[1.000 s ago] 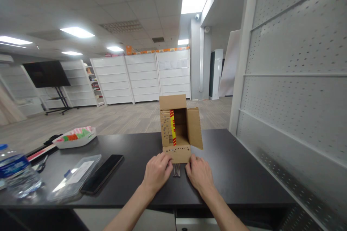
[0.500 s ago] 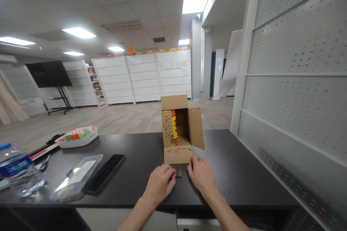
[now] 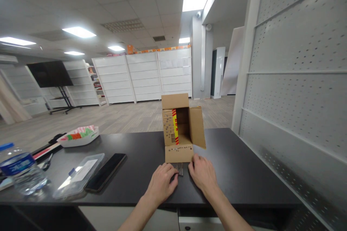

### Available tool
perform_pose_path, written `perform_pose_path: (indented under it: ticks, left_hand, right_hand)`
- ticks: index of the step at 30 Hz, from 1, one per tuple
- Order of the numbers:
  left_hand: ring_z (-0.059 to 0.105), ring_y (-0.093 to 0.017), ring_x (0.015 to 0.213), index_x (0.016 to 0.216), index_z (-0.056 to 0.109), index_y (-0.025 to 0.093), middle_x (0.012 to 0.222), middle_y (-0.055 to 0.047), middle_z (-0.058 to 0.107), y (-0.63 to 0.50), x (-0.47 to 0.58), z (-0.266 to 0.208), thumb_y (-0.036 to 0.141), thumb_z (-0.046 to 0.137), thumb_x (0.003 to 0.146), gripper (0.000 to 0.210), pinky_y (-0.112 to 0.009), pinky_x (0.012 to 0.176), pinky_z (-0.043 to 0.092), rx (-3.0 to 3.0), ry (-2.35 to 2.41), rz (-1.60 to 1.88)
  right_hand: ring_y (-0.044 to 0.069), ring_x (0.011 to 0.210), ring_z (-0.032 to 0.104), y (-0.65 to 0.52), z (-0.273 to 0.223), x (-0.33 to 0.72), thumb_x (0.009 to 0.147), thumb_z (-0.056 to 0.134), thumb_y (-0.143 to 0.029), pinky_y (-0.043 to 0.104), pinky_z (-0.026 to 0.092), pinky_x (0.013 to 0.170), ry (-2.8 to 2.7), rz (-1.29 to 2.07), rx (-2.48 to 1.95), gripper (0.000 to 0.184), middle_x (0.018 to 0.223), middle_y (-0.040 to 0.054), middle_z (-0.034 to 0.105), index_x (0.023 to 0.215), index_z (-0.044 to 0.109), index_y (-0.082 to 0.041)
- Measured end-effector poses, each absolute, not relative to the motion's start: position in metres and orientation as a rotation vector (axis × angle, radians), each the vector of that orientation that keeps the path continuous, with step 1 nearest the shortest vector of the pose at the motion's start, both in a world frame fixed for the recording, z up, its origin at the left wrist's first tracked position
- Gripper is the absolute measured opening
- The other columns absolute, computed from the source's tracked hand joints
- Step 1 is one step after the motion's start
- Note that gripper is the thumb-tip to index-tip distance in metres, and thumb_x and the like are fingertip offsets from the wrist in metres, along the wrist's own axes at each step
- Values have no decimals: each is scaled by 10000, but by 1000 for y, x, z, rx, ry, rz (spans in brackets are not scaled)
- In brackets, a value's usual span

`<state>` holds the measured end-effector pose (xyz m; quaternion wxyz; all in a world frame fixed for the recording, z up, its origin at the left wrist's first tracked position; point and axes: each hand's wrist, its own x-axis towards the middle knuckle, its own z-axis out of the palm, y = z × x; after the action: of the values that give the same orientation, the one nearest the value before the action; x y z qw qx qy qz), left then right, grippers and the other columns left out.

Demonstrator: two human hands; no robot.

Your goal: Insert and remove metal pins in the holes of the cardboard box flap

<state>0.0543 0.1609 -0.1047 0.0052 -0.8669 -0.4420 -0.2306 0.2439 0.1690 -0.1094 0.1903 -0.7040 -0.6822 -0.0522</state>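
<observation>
As my left hand [image 3: 163,181] and right hand [image 3: 204,174] curl loosely either side of the thin silvery metal rods [image 3: 180,169] — I can't tell whether either grips anything — the brown cardboard box [image 3: 182,137] beyond them stands open, these rods outside it.

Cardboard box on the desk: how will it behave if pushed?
The cardboard box is probably light for its size, going by its thin walls. Its right flap stands open, so it would likely bend at the crease. With flat sides on a smooth-looking desktop, the box should slide, not roll.
</observation>
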Motion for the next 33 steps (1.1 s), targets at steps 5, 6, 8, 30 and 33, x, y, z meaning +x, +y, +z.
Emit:
perform_pose_path:
  ticks: [5,6,8,30,33]
  left_hand:
    - [580,-186,884,917,653,225,926,-34,659,161,55,-102,207,470,900,185,-325,786,438,-2676,-1456,-757]
    - [581,-189,886,912,650,223,927,-36,658,163,56,-101,216,469,901,181,-329,788,438,-2640,-1494,-777]
    - [585,-197,901,909,643,219,927,-42,656,167,58,-98,232,467,901,177,-333,795,437,-2562,-1583,-827]
    - [574,-226,1022,1009,590,204,1049,-74,627,218,91,-62,239,468,877,183,-353,850,420,-2287,-1914,-421]
    - [579,-219,1023,993,588,206,1051,-68,634,219,94,-60,241,467,872,175,-343,849,421,-2298,-1938,-393]
  right_hand:
    - [236,848,611,169,-110,244,922,434,-256,320,329,716,-1895,-148,-1978,148,879,87,667,927,561,-179]
    - [237,851,611,169,-110,244,921,436,-254,321,330,719,-1893,-143,-1978,146,880,88,667,927,561,-178]
    - [236,852,610,169,-109,244,920,438,-252,322,333,722,-1898,-133,-1976,145,878,93,667,928,561,-176]
    - [239,849,612,168,-107,244,908,435,-241,321,344,719,-1904,-117,-1979,142,889,97,662,928,560,-177]
    - [235,856,612,168,-106,244,910,439,-245,320,348,724,-1901,-111,-1980,138,897,98,662,930,558,-178]
